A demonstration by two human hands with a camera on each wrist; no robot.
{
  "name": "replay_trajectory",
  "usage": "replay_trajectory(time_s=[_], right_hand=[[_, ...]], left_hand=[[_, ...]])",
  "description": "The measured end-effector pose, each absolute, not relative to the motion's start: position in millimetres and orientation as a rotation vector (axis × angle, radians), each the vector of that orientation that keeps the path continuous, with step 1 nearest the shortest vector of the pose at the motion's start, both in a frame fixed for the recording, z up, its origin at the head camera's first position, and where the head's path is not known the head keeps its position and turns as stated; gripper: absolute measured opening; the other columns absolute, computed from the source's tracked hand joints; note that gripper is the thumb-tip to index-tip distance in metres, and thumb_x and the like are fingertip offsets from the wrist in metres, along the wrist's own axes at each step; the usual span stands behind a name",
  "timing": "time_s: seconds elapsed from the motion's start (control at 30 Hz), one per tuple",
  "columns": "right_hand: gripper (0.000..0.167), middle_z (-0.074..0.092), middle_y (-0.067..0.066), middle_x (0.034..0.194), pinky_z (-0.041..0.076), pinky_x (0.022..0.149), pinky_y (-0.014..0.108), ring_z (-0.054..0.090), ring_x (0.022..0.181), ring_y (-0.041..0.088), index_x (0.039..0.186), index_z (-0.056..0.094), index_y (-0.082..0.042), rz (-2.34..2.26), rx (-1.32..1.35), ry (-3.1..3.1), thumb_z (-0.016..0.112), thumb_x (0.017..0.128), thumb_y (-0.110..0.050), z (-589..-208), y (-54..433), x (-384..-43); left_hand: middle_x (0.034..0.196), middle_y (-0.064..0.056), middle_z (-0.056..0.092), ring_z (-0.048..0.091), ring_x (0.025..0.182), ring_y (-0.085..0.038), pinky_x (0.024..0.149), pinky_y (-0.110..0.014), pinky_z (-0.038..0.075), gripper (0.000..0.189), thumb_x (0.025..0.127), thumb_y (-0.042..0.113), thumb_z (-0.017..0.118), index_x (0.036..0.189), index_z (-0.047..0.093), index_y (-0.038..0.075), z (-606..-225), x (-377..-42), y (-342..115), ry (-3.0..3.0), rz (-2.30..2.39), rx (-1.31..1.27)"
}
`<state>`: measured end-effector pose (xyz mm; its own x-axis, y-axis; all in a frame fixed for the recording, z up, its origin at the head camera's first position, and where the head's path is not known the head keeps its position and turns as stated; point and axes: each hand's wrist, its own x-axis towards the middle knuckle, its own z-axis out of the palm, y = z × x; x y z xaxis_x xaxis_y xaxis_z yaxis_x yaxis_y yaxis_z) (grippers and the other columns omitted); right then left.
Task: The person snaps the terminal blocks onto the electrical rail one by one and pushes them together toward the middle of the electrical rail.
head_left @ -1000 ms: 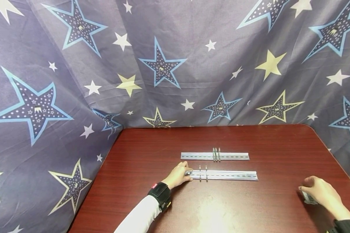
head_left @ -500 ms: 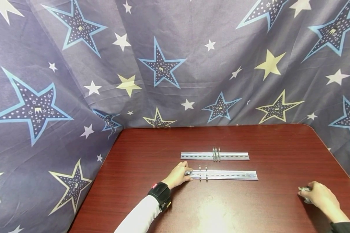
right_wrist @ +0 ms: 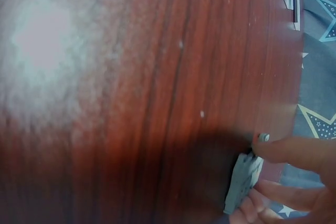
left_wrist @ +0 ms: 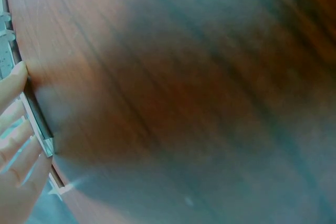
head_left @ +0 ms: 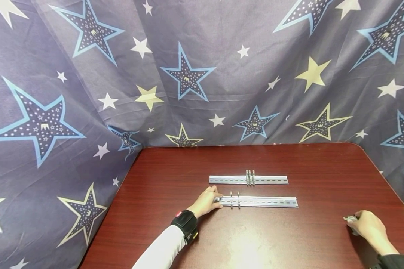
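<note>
Two slotted metal DIN rails lie across the table in the head view. My left hand (head_left: 205,201) grips the left end of the nearer rail (head_left: 266,202), its thumb along the near edge and fingers on the far side. Two thin upright clips (head_left: 235,199) sit across that rail beside the fingers. Off to the right, my right hand (head_left: 372,228) pinches a small, flat grey terminal block (right_wrist: 244,179) close over the table. Part of the block is hidden behind the fingers.
The farther rail (head_left: 269,180) carries several thin clips (head_left: 250,178) near its middle. Both rails rest on a dark red wood-grain table (head_left: 306,239). A star-patterned cloth (head_left: 219,86) hangs along the table's back and sides.
My right hand has lowered slightly and turned, and the grey-green end of the terminal block now shows past its thumb. My left hand and both rails have stayed put.
</note>
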<state>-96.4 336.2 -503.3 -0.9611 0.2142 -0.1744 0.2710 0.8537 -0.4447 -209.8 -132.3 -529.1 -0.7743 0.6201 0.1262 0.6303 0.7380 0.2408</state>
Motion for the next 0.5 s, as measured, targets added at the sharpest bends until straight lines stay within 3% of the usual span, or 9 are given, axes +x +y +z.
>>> replay_trajectory(time_s=[0.5], right_hand=[[0.04, 0.057, 0.022, 0.069, 0.038, 0.053, 0.038, 0.052, 0.058, 0.023, 0.088, 0.051, 0.017, -0.798, 0.348, 2.981, 0.063, 0.066, -0.014, -502.8, 335.8, -98.1]], left_hand=[[0.079, 0.001, 0.045, 0.04, 0.072, -0.01, 0.062, -0.022, 0.034, 0.031, 0.069, 0.029, 0.072, 0.097, 0.069, 0.014, -527.9, -209.7, -132.5, -2.9, -0.428, -1.045]])
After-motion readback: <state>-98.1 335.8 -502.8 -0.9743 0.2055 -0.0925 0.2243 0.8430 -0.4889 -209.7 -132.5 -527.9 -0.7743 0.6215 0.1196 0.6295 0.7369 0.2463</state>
